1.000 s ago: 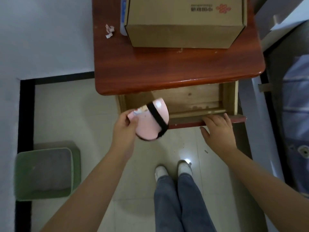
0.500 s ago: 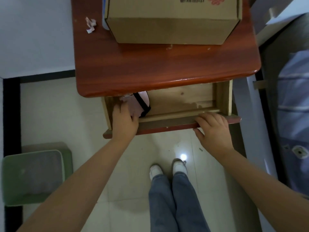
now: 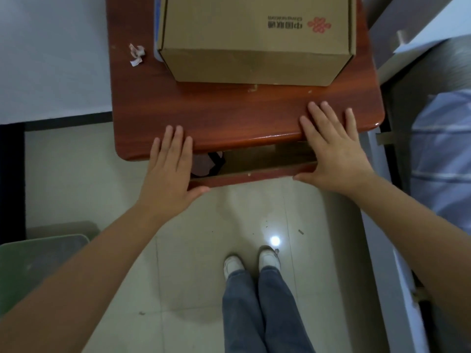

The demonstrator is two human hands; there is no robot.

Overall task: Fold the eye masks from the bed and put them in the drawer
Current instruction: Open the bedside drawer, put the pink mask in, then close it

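Observation:
The wooden drawer [image 3: 254,175] under the red-brown bedside table [image 3: 229,118] stands only a narrow gap open. In its left end lies the folded pink eye mask [image 3: 204,164] with a black strap, mostly hidden under the tabletop. My left hand [image 3: 169,169] lies flat with fingers spread over the drawer's left front, thumb under the front edge. My right hand [image 3: 331,151] rests flat on the drawer's right front, its fingers reaching onto the tabletop. Neither hand holds anything.
A cardboard box [image 3: 254,39] fills the back of the tabletop, with a crumpled paper scrap [image 3: 136,54] at its left. A green bin [image 3: 33,271] stands on the tiled floor at lower left. The bed [image 3: 443,154] lies to the right. My feet [image 3: 252,263] are below the drawer.
My left hand put the pink eye mask into the drawer's left end and let go. Both hands then went flat on the drawer front, and the drawer slid in to a narrow gap.

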